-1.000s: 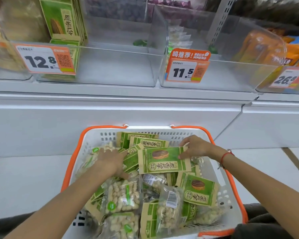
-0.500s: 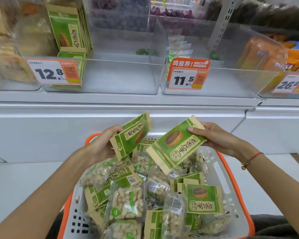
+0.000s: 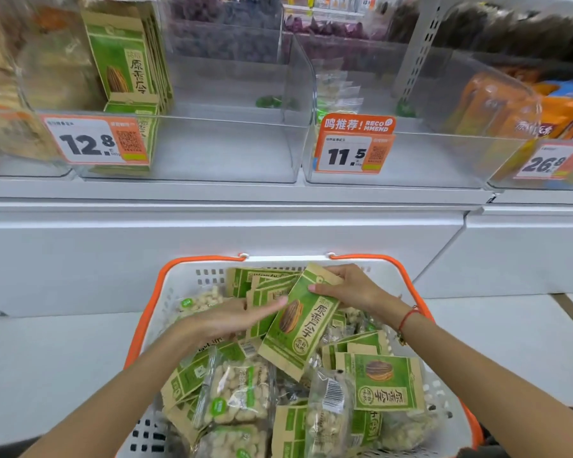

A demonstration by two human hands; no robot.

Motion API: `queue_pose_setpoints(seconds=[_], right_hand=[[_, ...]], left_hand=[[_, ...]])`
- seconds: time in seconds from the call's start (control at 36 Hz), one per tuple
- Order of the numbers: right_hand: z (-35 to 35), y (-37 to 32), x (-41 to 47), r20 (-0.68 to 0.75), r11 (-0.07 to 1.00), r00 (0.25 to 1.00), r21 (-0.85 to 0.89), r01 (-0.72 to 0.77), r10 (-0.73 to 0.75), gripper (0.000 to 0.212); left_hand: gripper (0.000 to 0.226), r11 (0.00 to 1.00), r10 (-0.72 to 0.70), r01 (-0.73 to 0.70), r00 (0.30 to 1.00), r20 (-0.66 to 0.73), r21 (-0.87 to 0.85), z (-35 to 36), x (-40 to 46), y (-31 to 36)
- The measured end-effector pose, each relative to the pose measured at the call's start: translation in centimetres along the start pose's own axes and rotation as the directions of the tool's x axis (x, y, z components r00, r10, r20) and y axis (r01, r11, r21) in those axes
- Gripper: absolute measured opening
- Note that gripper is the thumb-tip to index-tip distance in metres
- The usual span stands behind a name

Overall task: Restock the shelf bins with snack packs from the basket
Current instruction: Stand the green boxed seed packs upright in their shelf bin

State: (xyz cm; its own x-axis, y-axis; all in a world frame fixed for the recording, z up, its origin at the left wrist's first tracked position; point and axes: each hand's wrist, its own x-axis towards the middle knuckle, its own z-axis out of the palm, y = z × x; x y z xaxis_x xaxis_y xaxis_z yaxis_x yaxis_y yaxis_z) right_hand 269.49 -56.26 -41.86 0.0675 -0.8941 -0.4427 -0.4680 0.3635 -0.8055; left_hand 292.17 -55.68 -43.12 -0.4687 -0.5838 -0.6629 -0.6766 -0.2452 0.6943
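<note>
Your right hand (image 3: 351, 290) pinches the top end of a green sunflower seed pack (image 3: 300, 322), thumb on its face, holding it tilted over the white basket (image 3: 179, 285) with orange handles. Your left hand (image 3: 235, 320) lies flat with straight fingers, fingertips touching the pack's left edge and resting on other green packs beneath. The basket is heaped with more green seed packs and clear bags of pale nuts (image 3: 235, 391), so the held pack overlaps several of them. Above, beyond the white shelf ledge (image 3: 212, 193), stands a clear bin (image 3: 192, 150) tagged 12.8, with matching green packs (image 3: 126, 57) upright at its left end. Beside it the clear bin (image 3: 411, 160) tagged 11.5 holds a few clear bags at the back. Orange packs (image 3: 497, 104) fill the bin further right.
</note>
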Motion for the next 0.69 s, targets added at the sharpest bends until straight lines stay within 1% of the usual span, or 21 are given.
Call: queue_pose_setpoints(seconds=[0.03,0.06,0.08,0.11,0.14,0.17,0.19,0.22,0.25,0.31,0.33,0.36,0.39,0.47,0.53,0.58,0.64,0.69], right_hand=[[0.0,-0.1,0.2,-0.013,1.0,1.0,0.004,-0.009,0.009,0.025],[-0.1,-0.2,0.4,-0.009,1.0,1.0,0.009,-0.022,0.022,0.025],[-0.3,-0.3,0.6,0.019,0.999,0.999,0.006,-0.038,0.038,0.026],[-0.7,-0.5,0.7,0.065,0.998,0.996,0.001,-0.064,0.064,0.03],[-1.0,-0.8,0.7,0.114,0.996,0.989,-0.012,-0.094,0.094,0.036],[-1.4,-1.0,0.7,0.152,0.993,0.981,-0.022,-0.117,0.119,0.044],[-1.7,-1.1,0.8,0.163,0.992,0.979,-0.037,-0.118,0.122,0.05],[-2.0,-1.3,0.8,0.142,0.994,0.984,-0.048,-0.097,0.103,0.054],[-2.2,-1.4,0.9,0.107,0.997,0.992,-0.055,-0.062,0.068,0.053],[-2.7,-1.6,1.0,0.067,1.0,0.998,-0.023,0.013,-0.012,0.039],[-2.9,-1.7,1.1,0.063,0.999,0.997,-0.019,0.041,-0.04,0.033],[-2.9,-1.9,1.3,0.062,0.997,0.996,-0.036,0.063,-0.06,0.03],[-2.8,-2.0,1.6,0.06,0.995,0.995,-0.067,0.078,-0.074,0.027],[-1.6,-2.5,2.9,0.076,0.955,0.992,-0.271,0.119,-0.102,0.018],[-0.3,-2.3,4.0,0.075,0.924,0.991,-0.362,0.127,-0.107,0.014],[0.8,-1.9,4.8,0.096,0.904,0.992,-0.413,0.112,-0.079,0.021],[1.8,-1.6,5.2,0.144,0.908,0.989,-0.415,0.05,0.012,0.041],[2.5,-1.4,5.0,0.21,0.913,0.976,-0.408,0.028,0.064,0.05]], left_hand=[[0.085,0.999,0.028,-0.026,0.998,-0.05,0.037,0.1,0.3,-0.3],[0.062,0.997,0.066,-0.062,0.992,-0.108,0.046,0.2,0.5,-0.3],[0.039,0.996,0.087,-0.081,0.975,-0.204,0.041,0.2,0.9,-0.7],[0.031,0.995,0.093,-0.096,0.953,-0.288,0.002,0.1,1.4,-1.2],[0.034,0.991,0.093,-0.121,0.929,-0.359,-0.057,-0.2,1.7,-1.4],[0.032,0.982,0.089,-0.146,0.915,-0.394,-0.116,-0.5,1.8,-1.5],[0.022,0.969,0.092,-0.179,0.902,-0.421,-0.171,-0.9,1.6,-1.4],[0.014,0.956,0.091,-0.204,0.89,-0.446,-0.213,-1.4,1.4,-1.4],[0.012,0.936,0.082,-0.236,0.869,-0.489,-0.262,-2.0,1.2,-1.3],[0.025,0.917,0.08,-0.29,0.805,-0.588,-0.272,-3.2,1.0,-1.5],[0.026,0.926,0.082,-0.284,0.792,-0.606,-0.247,-3.5,1.1,-1.7],[0.024,0.938,0.079,-0.262,0.799,-0.596,-0.228,-3.6,1.1,-1.6],[0.019,0.948,0.073,-0.233,0.821,-0.567,-0.216,-3.6,1.4,-1.8],[0.011,0.959,-0.007,-0.123,0.891,-0.453,-0.257,-3.0,2.1,-1.3],[0.016,0.968,-0.025,-0.085,0.905,-0.424,-0.238,-2.4,2.8,-1.0],[0.013,0.993,-0.008,-0.045,0.902,-0.431,-0.112,-2.0,3.8,-1.0],[0.03,1.0,0.004,-0.006,0.894,-0.448,-0.005,-2.1,4.6,-1.3],[0.023,0.998,0.026,0.006,0.89,-0.455,0.068,-2.2,5.2,-1.5]])
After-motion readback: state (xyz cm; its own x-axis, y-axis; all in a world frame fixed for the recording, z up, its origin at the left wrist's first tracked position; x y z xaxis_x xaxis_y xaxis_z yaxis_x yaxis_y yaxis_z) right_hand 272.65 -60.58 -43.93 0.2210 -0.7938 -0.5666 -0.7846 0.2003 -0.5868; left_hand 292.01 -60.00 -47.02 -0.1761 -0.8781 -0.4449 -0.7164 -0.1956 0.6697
